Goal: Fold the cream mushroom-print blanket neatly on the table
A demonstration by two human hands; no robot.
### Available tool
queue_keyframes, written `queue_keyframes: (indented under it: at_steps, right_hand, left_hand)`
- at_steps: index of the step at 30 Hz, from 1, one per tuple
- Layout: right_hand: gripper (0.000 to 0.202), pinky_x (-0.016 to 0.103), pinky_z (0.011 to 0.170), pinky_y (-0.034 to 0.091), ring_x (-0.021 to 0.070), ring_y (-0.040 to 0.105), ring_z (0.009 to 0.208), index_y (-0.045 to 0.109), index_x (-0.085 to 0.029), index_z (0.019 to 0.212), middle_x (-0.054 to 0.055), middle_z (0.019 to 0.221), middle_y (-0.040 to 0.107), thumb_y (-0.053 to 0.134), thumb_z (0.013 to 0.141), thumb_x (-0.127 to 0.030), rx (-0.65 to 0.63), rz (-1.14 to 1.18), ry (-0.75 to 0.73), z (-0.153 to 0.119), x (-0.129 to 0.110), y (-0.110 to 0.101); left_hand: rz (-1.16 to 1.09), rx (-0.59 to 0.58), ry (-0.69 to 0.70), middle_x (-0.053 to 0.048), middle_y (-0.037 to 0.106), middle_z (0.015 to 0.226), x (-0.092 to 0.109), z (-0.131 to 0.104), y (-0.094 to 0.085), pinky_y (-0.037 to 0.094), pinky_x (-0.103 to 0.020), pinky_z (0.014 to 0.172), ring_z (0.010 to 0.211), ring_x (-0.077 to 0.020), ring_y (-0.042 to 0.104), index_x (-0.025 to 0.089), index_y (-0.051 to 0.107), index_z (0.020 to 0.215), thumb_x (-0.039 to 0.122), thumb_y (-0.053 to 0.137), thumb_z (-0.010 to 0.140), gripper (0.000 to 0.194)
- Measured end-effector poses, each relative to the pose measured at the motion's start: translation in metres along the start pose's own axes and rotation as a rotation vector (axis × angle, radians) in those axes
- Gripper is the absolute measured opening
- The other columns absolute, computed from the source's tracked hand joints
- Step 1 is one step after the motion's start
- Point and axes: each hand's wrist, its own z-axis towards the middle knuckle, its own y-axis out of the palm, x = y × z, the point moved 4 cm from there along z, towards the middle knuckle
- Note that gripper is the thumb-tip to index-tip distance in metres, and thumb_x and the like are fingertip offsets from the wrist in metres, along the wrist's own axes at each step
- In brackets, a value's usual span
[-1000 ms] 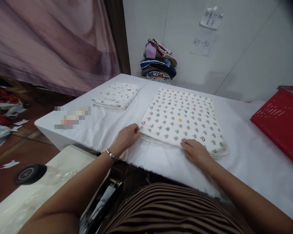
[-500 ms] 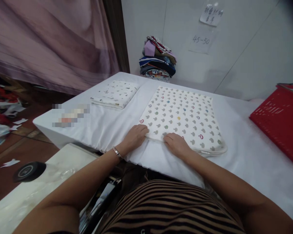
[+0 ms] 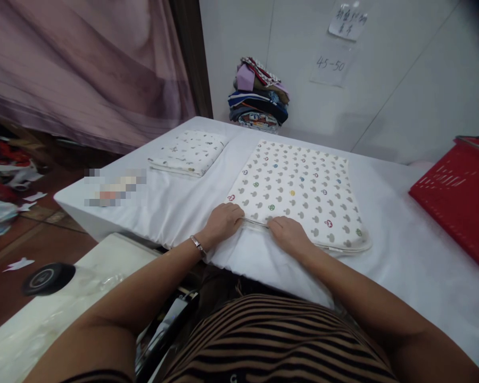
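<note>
A folded white cloth printed with rows of grey and coloured mushrooms lies flat on the white-covered table. Its near edge is pinched at the left corner by my left hand, whose fingers are curled over it. A short way to the right, my right hand grips the same edge with bent fingers. Between the two hands the edge is slightly raised, showing the layers. The cloth's right near corner is rounded and lies on the table.
A smaller folded printed cloth lies to the left, with a blurred-out item beyond it. A red plastic basket stands at the right. Folded fabrics are stacked by the wall. A black round object sits on a lower white surface.
My left hand has shifted slightly right. The near edge of the cloth between my hands has lifted a little, and its layers show more. My right hand has barely moved.
</note>
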Motion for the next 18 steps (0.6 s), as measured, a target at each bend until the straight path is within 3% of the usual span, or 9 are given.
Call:
queue_keyframes:
  at_steps: [4, 9, 18]
  right_hand:
    - [0.023, 0.028, 0.073, 0.042, 0.0192, 0.057, 0.089, 0.061, -0.015, 0.104, 0.009, 0.096, 0.064, 0.040, 0.094, -0.016, -0.035, 0.051, 0.069, 0.002, 0.004, 0.001]
    - [0.024, 0.027, 0.077, 0.042, 0.0178, 0.057, 0.094, 0.060, -0.018, 0.105, 0.007, 0.099, 0.063, 0.037, 0.096, -0.022, -0.076, 0.154, 0.137, 0.003, 0.010, 0.002]
    - [0.028, 0.027, 0.076, 0.042, 0.0175, 0.057, 0.093, 0.060, -0.018, 0.105, 0.008, 0.099, 0.064, 0.035, 0.097, -0.024, -0.060, 0.159, 0.139, 0.003, 0.010, 0.003]
  left_hand:
    - [-0.010, 0.094, 0.126, -0.006, 0.062, 0.100, 0.010, -0.003, -0.004, 0.041, -0.033, 0.079, 0.092, -0.0186, 0.053, 0.018, 0.061, 0.094, 0.017, 0.049, 0.086, 0.014]
    - [0.006, 0.110, 0.341, -0.006, 0.058, 0.111, 0.032, -0.009, -0.007, 0.038, -0.034, 0.089, 0.105, -0.0189, 0.048, 0.017, 0.061, 0.080, 0.020, 0.041, 0.092, 0.023]
    - [0.025, -0.001, 0.309, -0.006, 0.058, 0.110, 0.036, 0.005, 0.001, 0.036, -0.037, 0.089, 0.109, -0.0204, 0.045, 0.015, 0.060, 0.077, 0.020, 0.037, 0.094, 0.029]
